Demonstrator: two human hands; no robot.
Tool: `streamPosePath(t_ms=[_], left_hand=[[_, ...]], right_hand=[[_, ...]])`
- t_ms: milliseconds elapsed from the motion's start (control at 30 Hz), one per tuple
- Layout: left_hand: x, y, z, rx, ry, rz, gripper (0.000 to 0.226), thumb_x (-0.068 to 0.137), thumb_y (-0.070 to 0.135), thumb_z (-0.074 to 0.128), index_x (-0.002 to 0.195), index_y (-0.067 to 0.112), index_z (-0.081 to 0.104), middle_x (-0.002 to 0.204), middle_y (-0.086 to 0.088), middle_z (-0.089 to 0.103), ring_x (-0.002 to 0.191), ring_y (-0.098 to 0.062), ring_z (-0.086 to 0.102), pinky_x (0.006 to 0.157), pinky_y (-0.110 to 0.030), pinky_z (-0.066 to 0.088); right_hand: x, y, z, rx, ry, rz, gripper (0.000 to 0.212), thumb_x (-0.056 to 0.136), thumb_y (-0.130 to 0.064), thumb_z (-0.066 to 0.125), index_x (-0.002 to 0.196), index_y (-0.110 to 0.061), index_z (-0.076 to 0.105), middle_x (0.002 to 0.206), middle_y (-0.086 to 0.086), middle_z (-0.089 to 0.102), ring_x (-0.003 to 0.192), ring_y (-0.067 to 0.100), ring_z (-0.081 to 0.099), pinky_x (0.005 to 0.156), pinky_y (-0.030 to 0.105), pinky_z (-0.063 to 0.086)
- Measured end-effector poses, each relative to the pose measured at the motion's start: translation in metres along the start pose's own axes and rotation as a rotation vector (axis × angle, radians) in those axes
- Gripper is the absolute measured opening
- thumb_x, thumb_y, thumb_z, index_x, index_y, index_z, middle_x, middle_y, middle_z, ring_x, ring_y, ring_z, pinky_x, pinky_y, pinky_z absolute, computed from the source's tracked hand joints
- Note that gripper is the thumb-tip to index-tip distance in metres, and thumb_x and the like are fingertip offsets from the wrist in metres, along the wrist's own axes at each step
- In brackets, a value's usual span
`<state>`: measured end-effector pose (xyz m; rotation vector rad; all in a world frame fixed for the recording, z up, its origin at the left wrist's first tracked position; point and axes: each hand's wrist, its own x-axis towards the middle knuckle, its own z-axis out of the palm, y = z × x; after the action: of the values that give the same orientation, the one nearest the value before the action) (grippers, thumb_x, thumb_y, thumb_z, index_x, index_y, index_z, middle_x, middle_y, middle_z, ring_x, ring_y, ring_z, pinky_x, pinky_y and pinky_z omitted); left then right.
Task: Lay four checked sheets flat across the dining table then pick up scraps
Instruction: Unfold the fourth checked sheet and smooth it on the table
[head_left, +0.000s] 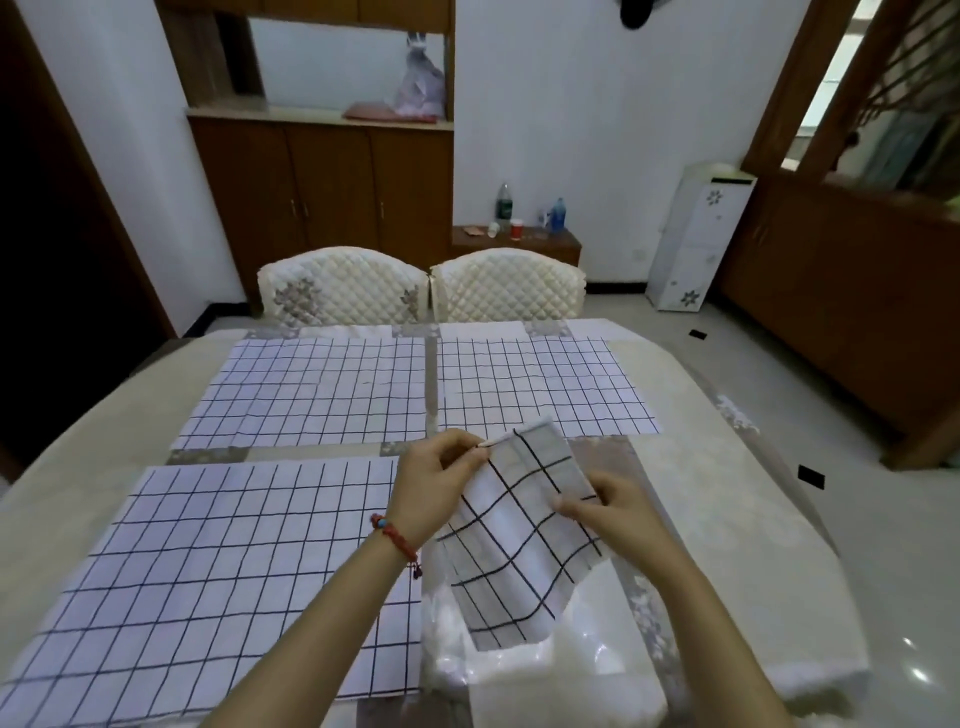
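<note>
While three sheets lie flat, folded checked sheet (524, 525) pinched between both hands, left hand (441, 483), right hand (613, 512).

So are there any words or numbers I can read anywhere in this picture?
No, nothing here can be read.
Green bottle: it has a label, too small and blurred to read.
Blue bottle: label too blurred.
Red cup: no clear writing.
White cabinet: only flower pictures, no words.
Checked sheets: just lines.
</note>
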<state>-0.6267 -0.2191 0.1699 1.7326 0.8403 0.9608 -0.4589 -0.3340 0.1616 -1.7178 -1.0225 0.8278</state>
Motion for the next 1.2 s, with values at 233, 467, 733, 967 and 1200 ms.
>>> streamPosePath(t_ms=[233,467,733,967,1200], left_hand=[[-0.013,-0.008,-0.030,-0.079,0.266,-0.140,0.017,0.083,0.010,0.062,0.069,0.020,0.063,0.072,-0.008,0.064,0.069,-0.013,0.056,0.067,-0.024,0.048],[-0.028,-0.006,-0.019,-0.083,0.345,-0.207,0.019,0.087,0.012,0.056,0.072,0.024,0.057,0.067,0.005,0.056,0.062,-0.006,0.049,0.050,-0.004,0.040],[-0.042,0.007,-0.001,-0.030,0.373,-0.259,0.024,0.083,0.015,0.062,0.105,0.022,0.053,0.106,0.002,0.061,0.095,-0.013,0.054,0.085,-0.027,0.047],[-0.037,0.050,0.022,0.241,0.231,0.135,0.041,0.079,0.020,0.068,0.118,0.020,0.055,0.122,0.012,0.050,0.117,-0.002,0.041,0.098,-0.015,0.031],[-0.025,0.072,0.043,0.243,0.209,0.274,0.011,0.077,0.015,0.069,0.088,0.012,0.071,0.083,0.017,0.061,0.082,0.016,0.054,0.076,0.000,0.039]], right_hand=[[-0.008,0.008,0.010,0.269,0.062,0.057,0.001,0.077,-0.007,0.069,0.077,-0.006,0.069,0.070,0.004,0.072,0.067,0.018,0.068,0.057,0.022,0.054],[0.005,0.007,0.015,0.175,0.456,-0.022,0.031,0.078,-0.020,0.068,0.065,0.007,0.058,0.062,0.008,0.048,0.062,0.017,0.044,0.060,0.025,0.042],[0.005,-0.026,-0.016,-0.020,0.461,-0.278,0.011,0.079,-0.017,0.069,0.069,-0.014,0.066,0.063,-0.008,0.063,0.059,-0.008,0.054,0.057,0.004,0.040],[0.007,-0.043,-0.029,-0.442,0.360,-0.754,0.026,0.081,-0.032,0.058,0.077,-0.009,0.071,0.069,0.002,0.069,0.064,0.015,0.061,0.060,0.025,0.045],[-0.002,-0.057,-0.039,-0.447,0.330,-0.908,0.025,0.082,-0.028,0.057,0.084,-0.009,0.073,0.073,0.003,0.074,0.065,0.014,0.066,0.059,0.027,0.053]])
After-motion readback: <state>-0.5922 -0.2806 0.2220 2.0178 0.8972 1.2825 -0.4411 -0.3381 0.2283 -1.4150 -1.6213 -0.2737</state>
